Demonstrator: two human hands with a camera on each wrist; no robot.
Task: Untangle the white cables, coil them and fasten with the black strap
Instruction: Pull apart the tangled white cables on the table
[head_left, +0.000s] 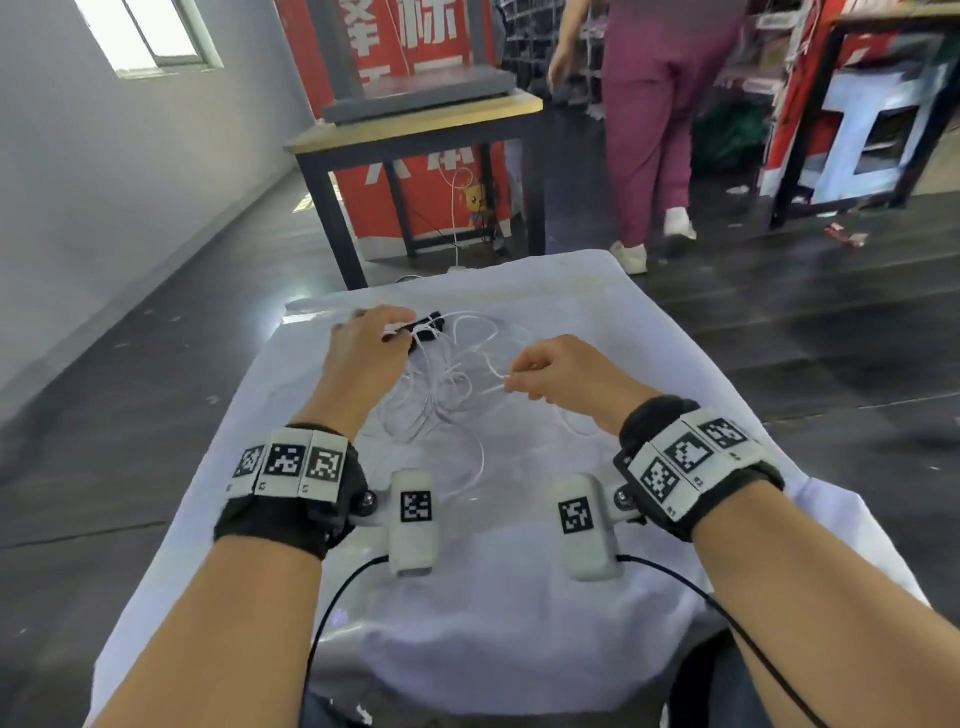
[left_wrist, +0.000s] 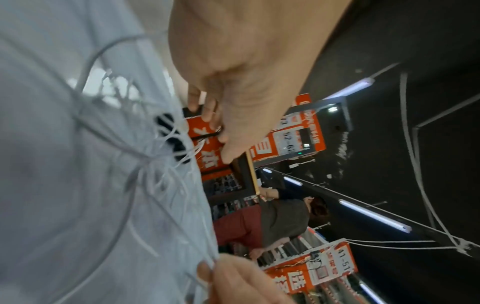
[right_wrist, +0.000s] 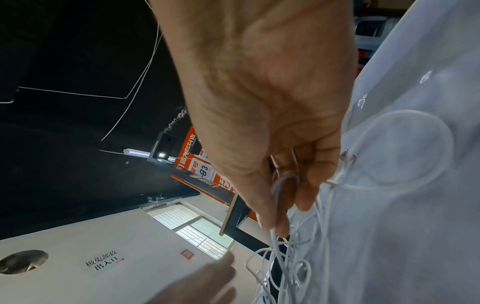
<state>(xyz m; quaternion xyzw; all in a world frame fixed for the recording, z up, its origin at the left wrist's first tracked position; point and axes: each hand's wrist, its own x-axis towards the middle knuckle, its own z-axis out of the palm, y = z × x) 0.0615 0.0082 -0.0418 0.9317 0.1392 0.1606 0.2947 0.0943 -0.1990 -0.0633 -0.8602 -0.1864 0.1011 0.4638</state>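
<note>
The right hand (head_left: 558, 371) has its fingers (right_wrist: 283, 214) curled in tight, thumb and forefinger pinching a thin strand of the white cables (head_left: 452, 384); from the wrist view a loop of that strand runs between the fingertips and drops into the bundle below. The left hand (head_left: 369, 338) lies palm down farther out on the bench (head_left: 597, 597), its fingers (left_wrist: 207, 111) bent over the black strap (head_left: 428, 328) where several strands cross it. They seem to pinch at that spot, though whether they grip the strap, the strands or both I cannot tell.

The cables are slim, smooth and round in section, lying as a loose snarl of loops between the two hands, with one longer run trailing back toward the person's body. The strap is a short, flat, dark band at the far edge of the tangle, partly wrapped by white strands.

The bench is covered with a pale, wrinkled cloth that hangs over its edges. Both wrists carry black bands with white blocks printed in black-and-white square codes, and thin black leads run back from them.

Beyond the bench stands a dark-framed table (head_left: 415, 130) with a light wooden top, in front of red signs.
</note>
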